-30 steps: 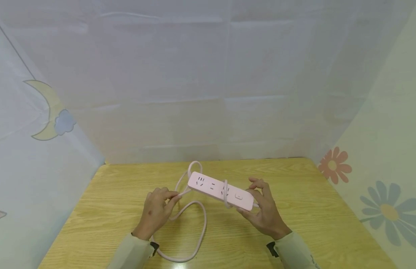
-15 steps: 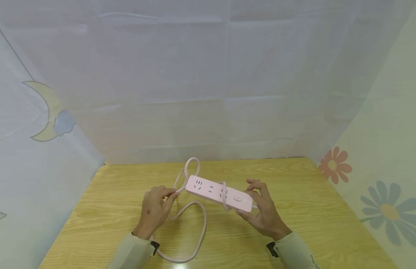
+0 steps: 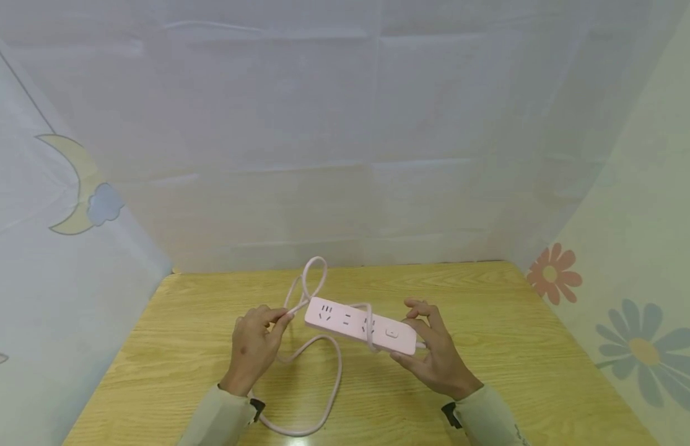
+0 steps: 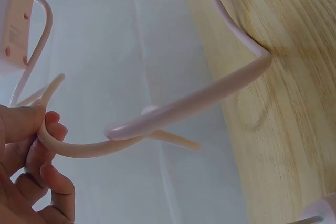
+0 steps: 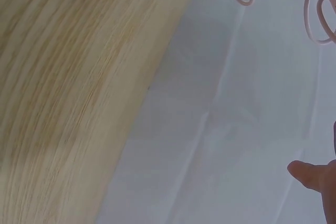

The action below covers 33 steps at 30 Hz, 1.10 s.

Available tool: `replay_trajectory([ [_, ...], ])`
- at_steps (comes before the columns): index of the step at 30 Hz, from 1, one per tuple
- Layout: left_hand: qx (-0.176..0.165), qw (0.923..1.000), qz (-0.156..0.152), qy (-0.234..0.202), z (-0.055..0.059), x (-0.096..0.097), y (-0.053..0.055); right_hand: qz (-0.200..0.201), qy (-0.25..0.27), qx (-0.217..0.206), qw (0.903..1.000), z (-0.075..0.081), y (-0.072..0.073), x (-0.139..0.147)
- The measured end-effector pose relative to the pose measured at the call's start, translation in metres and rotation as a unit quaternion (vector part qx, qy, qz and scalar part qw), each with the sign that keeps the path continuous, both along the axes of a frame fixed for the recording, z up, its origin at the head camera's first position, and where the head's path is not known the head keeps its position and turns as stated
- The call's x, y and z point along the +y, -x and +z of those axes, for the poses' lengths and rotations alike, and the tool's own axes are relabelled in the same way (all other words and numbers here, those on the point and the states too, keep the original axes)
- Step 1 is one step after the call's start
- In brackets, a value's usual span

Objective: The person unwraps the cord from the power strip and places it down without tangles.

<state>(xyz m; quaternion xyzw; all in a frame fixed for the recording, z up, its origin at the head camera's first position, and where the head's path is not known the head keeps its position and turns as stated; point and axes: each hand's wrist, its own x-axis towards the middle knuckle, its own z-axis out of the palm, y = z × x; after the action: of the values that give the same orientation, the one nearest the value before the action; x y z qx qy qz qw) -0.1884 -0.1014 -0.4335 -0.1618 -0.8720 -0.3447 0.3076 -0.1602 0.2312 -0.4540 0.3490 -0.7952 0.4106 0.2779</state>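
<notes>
A pale pink power strip (image 3: 353, 322) is held above the table, tilted down to the right, its sockets and switch facing up. My right hand (image 3: 438, 359) grips its right end between thumb and fingers, with the index finger raised. One turn of its cord (image 3: 370, 325) passes around the strip near the switch. My left hand (image 3: 253, 350) pinches the cord between thumb and index finger, left of the strip. A loop stands up behind the strip's left end. In the left wrist view the cord (image 4: 194, 103) runs from near the fingers to the wood.
The wooden table (image 3: 518, 347) extends around both hands, with slack cord (image 3: 336, 384) curving over its front left part. In the left wrist view, a pale rounded piece with a metal prong (image 4: 323, 211) shows at the lower right. A pale curtain (image 3: 345, 155) hangs behind.
The power strip has moved slightly left and down. My left hand has shifted slightly left with the cord, and the loop behind the strip stands higher and further left.
</notes>
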Motion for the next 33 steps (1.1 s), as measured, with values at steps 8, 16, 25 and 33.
replay_trajectory([
  [8,0.027,0.9995,0.003,-0.013,0.0021,0.001,0.0003,0.004,-0.016,-0.033,0.9993,0.0,-0.0023,-0.0001],
  [16,0.038,0.9989,-0.002,-0.028,0.0038,0.0022,-0.0005,0.01,-0.017,-0.036,0.9992,0.0014,-0.0014,0.0006],
  [25,0.034,0.9978,-0.01,-0.057,0.0078,0.0028,-0.0034,0.009,-0.022,-0.034,0.9991,0.0,-0.0003,0.0001],
  [33,0.036,0.9965,-0.018,-0.073,0.0091,0.003,-0.0059,0.009,-0.019,-0.032,0.9993,-0.0027,0.0002,0.0],
])
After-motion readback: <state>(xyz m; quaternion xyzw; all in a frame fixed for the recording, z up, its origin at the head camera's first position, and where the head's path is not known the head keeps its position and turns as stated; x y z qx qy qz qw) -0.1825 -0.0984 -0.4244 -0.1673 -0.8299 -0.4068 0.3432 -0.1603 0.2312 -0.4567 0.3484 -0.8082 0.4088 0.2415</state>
